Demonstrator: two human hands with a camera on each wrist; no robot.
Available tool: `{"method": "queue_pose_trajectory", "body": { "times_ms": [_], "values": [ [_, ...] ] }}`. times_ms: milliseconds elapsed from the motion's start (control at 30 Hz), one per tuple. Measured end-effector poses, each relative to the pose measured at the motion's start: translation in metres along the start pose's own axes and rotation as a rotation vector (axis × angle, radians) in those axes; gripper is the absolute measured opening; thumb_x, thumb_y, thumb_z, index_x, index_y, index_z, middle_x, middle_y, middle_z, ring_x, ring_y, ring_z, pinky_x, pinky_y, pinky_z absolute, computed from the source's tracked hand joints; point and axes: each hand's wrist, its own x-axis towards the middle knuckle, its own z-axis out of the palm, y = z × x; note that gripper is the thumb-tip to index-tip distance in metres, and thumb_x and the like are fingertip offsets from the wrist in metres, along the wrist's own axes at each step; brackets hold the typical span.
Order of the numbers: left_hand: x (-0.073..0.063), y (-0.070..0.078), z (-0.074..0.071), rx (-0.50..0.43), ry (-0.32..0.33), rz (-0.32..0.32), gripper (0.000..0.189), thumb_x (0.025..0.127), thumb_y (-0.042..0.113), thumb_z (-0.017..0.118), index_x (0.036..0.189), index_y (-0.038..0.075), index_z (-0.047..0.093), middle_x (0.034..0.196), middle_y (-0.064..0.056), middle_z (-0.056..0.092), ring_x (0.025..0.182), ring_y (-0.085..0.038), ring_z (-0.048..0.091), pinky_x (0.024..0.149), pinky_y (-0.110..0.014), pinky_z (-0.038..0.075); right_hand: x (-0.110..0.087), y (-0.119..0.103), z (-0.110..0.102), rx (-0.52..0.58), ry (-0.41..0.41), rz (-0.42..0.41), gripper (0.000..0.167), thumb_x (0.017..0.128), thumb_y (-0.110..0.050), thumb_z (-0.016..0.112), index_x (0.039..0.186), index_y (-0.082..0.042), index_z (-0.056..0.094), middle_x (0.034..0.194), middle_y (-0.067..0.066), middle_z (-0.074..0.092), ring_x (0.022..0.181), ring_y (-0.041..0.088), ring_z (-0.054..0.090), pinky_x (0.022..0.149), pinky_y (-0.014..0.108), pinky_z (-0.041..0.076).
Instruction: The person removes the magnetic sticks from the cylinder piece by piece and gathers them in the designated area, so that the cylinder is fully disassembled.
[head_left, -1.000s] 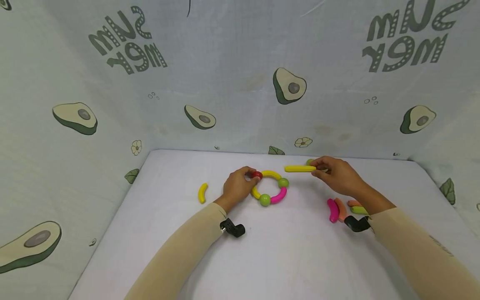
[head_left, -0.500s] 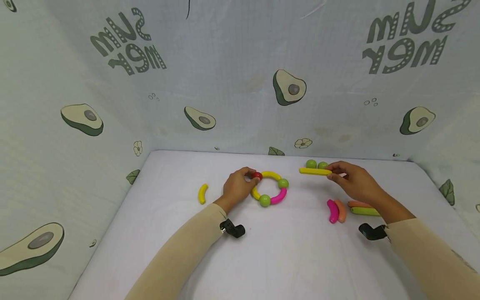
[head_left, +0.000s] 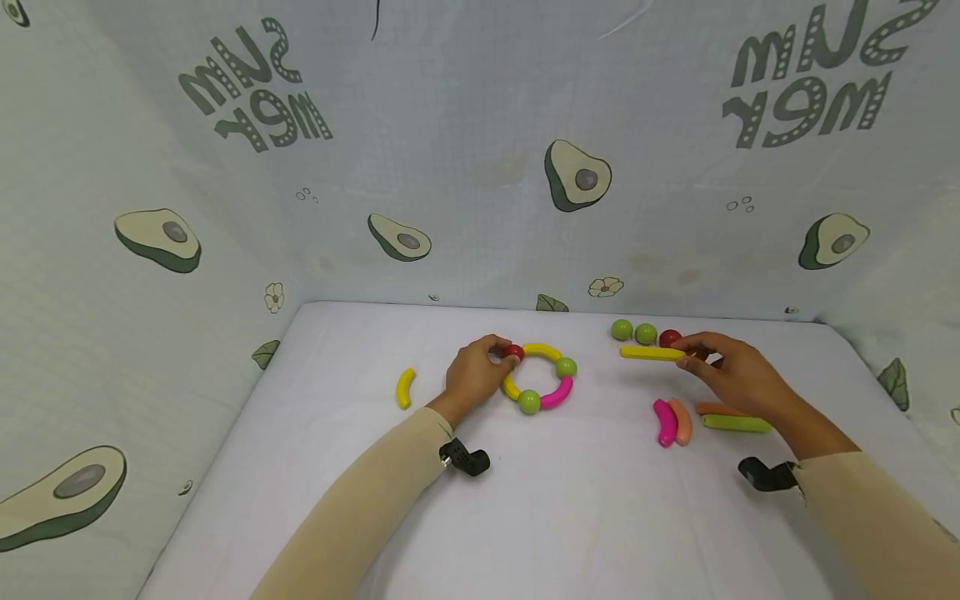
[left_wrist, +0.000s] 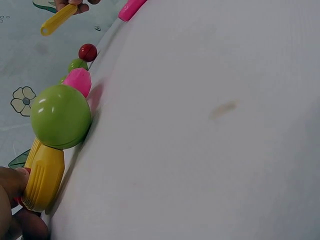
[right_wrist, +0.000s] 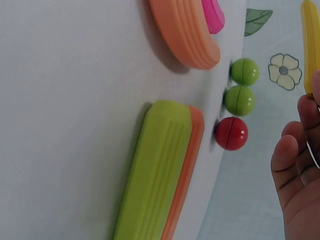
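Head: pinching the ring by its red ball with left hand, near the far edge of the surface; yellow stick with right hand, towards the far right corner. Left wrist: hold ring still. Right wrist: don't bump loose balls.

L grip part-hides red ball; R sleeve cut off.

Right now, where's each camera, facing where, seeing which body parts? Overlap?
Head: worn on head, faces forward and down at white table; left hand, right hand, sleeves show.
Left wrist: worn there, looks across ring; left hand lower left, right hand top.
Right wrist: worn there, looks over lime stick; right hand at right edge.
Wrist views share: yellow stick, loose red ball.
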Motion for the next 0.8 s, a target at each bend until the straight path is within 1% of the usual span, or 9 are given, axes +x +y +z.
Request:
{"method": "queue_pose_trajectory", "body": {
  "times_ms": [167, 233, 333, 400, 567, 800],
  "values": [
    [0.000, -0.001, 0.000, -0.003, -0.001, 0.006, 0.027, 0.096, 0.036, 0.073, 0.120, 0.023, 0.072, 0.112, 0.008, 0.071, 0.092, -0.011, 0.060, 0.075, -0.028, 0.047, -0.004, 0.009, -0.002, -0.019, 0.010, -0.012, 0.032, 0.100, -0.018, 0.069, 0.127, -0.001, 0.063, 0.109, 0.017, 0.065, 0.100, 0.037, 0.058, 0.081, 0.048, 0.053],
    [0.000, -0.001, 0.000, -0.004, 0.000, 0.007, 0.027, 0.097, 0.036, 0.073, 0.120, 0.023, 0.072, 0.112, 0.008, 0.071, 0.092, -0.011, 0.060, 0.075, -0.029, 0.047, -0.006, 0.012, -0.003, -0.026, 0.016, -0.012, 0.032, 0.100, -0.015, 0.069, 0.127, 0.000, 0.063, 0.109, 0.018, 0.066, 0.100, 0.038, 0.058, 0.081, 0.051, 0.054],
    [0.000, -0.001, 0.001, -0.006, 0.000, 0.004, 0.027, 0.096, 0.036, 0.073, 0.120, 0.023, 0.072, 0.113, 0.008, 0.071, 0.092, -0.011, 0.060, 0.075, -0.029, 0.047, -0.008, 0.015, -0.003, -0.031, 0.029, -0.007, 0.032, 0.098, -0.014, 0.070, 0.126, 0.000, 0.063, 0.108, 0.019, 0.066, 0.099, 0.039, 0.058, 0.080, 0.052, 0.054],
    [0.000, -0.001, 0.001, -0.007, -0.001, 0.001, 0.027, 0.097, 0.036, 0.073, 0.120, 0.023, 0.071, 0.113, 0.008, 0.071, 0.091, -0.011, 0.060, 0.075, -0.028, 0.046, -0.010, 0.018, -0.003, -0.035, 0.036, 0.002, 0.031, 0.098, -0.014, 0.071, 0.125, 0.000, 0.064, 0.108, 0.020, 0.067, 0.099, 0.038, 0.058, 0.078, 0.050, 0.054],
    [0.000, -0.001, 0.001, -0.003, -0.003, 0.001, 0.027, 0.097, 0.036, 0.073, 0.121, 0.023, 0.071, 0.113, 0.008, 0.070, 0.091, -0.011, 0.060, 0.074, -0.028, 0.046, -0.014, 0.027, -0.006, -0.050, 0.025, 0.042, 0.031, 0.099, -0.018, 0.070, 0.125, -0.002, 0.065, 0.108, 0.019, 0.067, 0.098, 0.037, 0.057, 0.070, 0.036, 0.049],
    [-0.001, 0.000, 0.000, -0.005, -0.006, 0.000, 0.028, 0.097, 0.036, 0.073, 0.122, 0.023, 0.071, 0.114, 0.007, 0.070, 0.093, -0.011, 0.060, 0.074, -0.028, 0.047, -0.021, 0.040, -0.008, -0.053, 0.000, 0.102, 0.034, 0.101, -0.021, 0.067, 0.129, -0.001, 0.062, 0.112, 0.024, 0.063, 0.098, 0.039, 0.055, 0.069, 0.035, 0.049]
  ]
}}
